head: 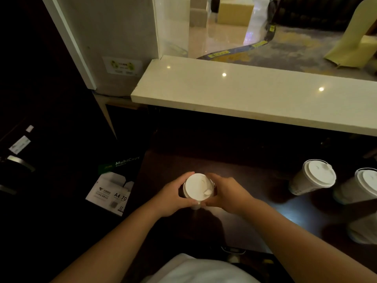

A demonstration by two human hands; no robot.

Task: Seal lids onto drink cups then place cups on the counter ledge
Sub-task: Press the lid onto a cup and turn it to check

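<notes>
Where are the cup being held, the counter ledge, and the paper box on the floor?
held cup (pixel 197 185): head view, on the middle of its white lid.
counter ledge (pixel 244 92): head view, on its bare pale top.
paper box (pixel 111 190): head view, on its white front face.

Pretty dim and murky overall, left side nearly black; ceiling lights glare off the pale ledge (pixel 255 94), edges warp fisheye-style.

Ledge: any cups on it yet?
None. The ledge shows only bare stone; lidded cups stand on the lower counter, one cup held in both hands.
</notes>
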